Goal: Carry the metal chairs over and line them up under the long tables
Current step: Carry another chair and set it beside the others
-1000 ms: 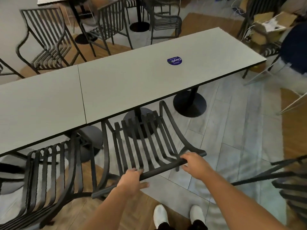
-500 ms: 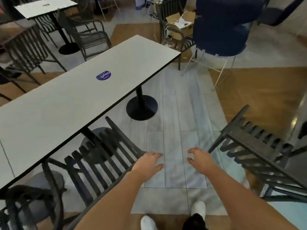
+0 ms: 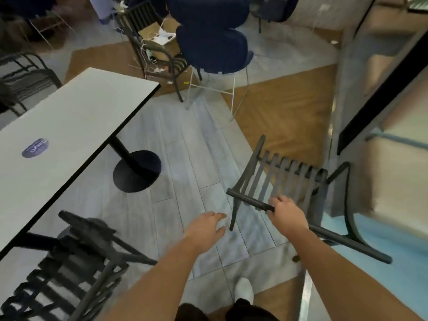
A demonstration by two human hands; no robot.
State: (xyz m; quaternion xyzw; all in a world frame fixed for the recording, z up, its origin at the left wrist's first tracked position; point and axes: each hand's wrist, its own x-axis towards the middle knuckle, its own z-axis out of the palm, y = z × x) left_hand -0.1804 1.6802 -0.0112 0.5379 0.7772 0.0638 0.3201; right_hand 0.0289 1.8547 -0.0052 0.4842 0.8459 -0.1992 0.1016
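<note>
Head view: the table (image 3: 69, 117) occupies the left, a dark slatted chair (image 3: 76, 269) tucked at its near edge. The left hand (image 3: 205, 228) hangs over the floor (image 3: 185, 158), fingers relaxed, holding nothing. The right hand (image 3: 286, 215) grips the top rail of a second chair (image 3: 289, 179), which stands right of the table, well apart from it.

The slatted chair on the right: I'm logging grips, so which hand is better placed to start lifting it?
Right. The right hand already grips the chair's top rail; the left hand hangs open beside it, holding nothing.
</note>
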